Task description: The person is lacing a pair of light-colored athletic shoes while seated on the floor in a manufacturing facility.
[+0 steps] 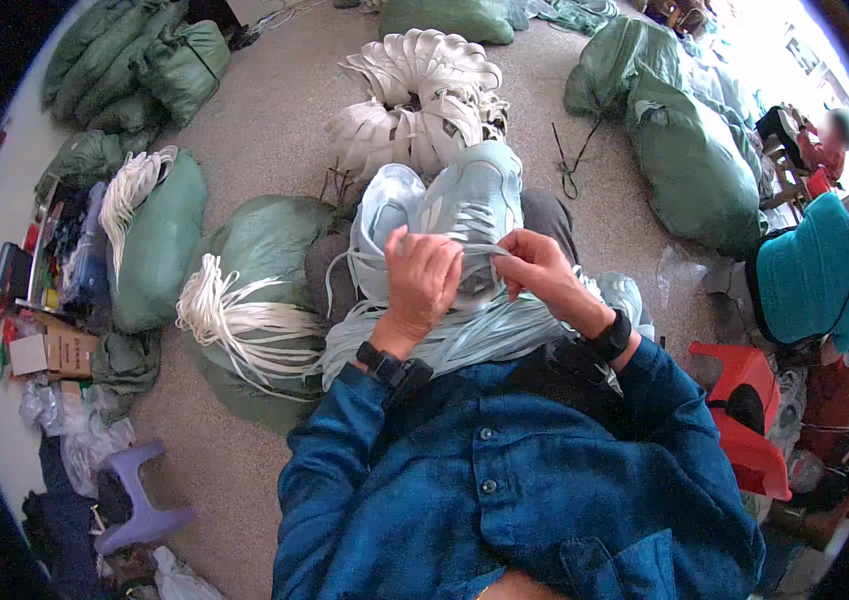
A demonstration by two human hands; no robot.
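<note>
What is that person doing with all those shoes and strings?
A person in a blue shirt sits on the floor with pale blue shoes on their lap. The left hand and right hand pinch a pale blue lace stretched between them over a shoe. More pale blue laces lie across the lap. White laces rest on a green sack, and white shoes are piled further off.

Your left hand and right hand pinch a flat pale-blue shoelace over the pale-blue sneaker on your lap.
</note>
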